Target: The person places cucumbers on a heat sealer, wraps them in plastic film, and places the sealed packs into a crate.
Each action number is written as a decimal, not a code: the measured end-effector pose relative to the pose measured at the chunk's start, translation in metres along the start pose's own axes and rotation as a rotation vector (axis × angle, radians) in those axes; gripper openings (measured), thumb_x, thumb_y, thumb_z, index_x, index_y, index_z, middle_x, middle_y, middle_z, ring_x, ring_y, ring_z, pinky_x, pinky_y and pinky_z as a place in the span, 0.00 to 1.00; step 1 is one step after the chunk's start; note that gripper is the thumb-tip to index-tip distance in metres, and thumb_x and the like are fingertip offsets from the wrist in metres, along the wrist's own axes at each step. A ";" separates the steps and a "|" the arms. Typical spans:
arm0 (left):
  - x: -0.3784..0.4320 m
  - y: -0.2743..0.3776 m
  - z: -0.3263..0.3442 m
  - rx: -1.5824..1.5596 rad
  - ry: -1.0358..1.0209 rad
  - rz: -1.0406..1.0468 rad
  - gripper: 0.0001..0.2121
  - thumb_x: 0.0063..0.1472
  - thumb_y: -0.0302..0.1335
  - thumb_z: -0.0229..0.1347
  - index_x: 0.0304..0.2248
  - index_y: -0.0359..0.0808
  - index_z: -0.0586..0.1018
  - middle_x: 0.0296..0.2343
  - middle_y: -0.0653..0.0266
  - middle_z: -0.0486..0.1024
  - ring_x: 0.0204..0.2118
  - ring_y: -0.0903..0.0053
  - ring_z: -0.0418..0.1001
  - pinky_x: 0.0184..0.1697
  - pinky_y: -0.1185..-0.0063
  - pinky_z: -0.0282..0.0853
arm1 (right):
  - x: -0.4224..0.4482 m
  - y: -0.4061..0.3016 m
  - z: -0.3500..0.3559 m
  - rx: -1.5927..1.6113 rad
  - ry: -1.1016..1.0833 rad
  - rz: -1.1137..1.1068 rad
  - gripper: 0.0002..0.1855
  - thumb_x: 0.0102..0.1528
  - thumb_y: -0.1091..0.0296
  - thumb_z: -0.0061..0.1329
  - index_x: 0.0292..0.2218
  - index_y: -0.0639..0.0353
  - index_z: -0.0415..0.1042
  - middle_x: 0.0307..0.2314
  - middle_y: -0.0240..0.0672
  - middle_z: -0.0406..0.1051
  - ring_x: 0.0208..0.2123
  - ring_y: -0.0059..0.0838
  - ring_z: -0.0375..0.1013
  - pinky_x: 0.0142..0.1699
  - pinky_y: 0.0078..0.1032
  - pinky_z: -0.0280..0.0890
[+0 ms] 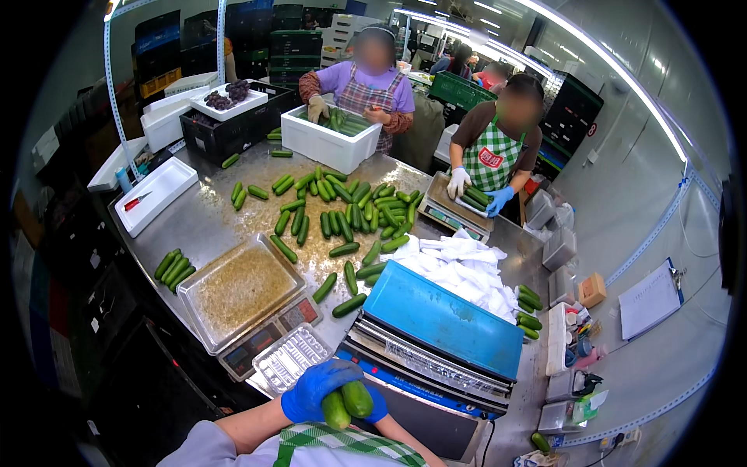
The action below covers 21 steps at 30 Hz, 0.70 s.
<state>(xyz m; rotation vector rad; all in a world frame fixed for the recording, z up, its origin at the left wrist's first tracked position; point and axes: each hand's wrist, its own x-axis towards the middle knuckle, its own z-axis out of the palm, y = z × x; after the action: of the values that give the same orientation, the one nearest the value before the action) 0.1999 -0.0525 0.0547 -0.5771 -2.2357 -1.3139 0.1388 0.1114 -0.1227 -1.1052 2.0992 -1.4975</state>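
Observation:
Two green cucumbers (345, 404) are held close to my apron, at the bottom of the head view. My left hand (312, 386), in a blue glove, wraps over them from the left and above. On their other side is my right hand (378, 403), also gloved in blue and partly hidden behind the cucumbers. A clear plastic tray (292, 356) lies just beyond my left hand, against the front of a weighing scale (242, 292) with a wet, bare pan. The blue-topped film wrapping machine (443, 318) stands right of my hands.
Many loose cucumbers (350, 216) cover the middle of the steel table (222, 213). White cloths (455, 262) are heaped behind the wrapper. Two co-workers stand across, one at a white foam box (327, 140), one at another scale (452, 207). A red-handled knife (137, 201) lies in a white tray (169, 195).

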 end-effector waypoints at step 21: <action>-0.005 -0.002 0.002 0.001 0.026 -0.055 0.20 0.40 0.26 0.56 0.36 0.30 0.69 0.32 0.53 0.69 0.34 0.62 0.68 0.37 0.74 0.64 | -0.005 0.021 0.006 -0.063 -0.048 0.023 0.14 0.44 0.60 0.44 0.31 0.59 0.67 0.25 0.46 0.66 0.28 0.46 0.66 0.31 0.31 0.61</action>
<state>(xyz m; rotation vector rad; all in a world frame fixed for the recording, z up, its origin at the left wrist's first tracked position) 0.2022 -0.0519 0.0499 -0.4992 -2.2454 -1.3400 0.1377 0.1136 -0.1446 -1.1240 2.1320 -1.3892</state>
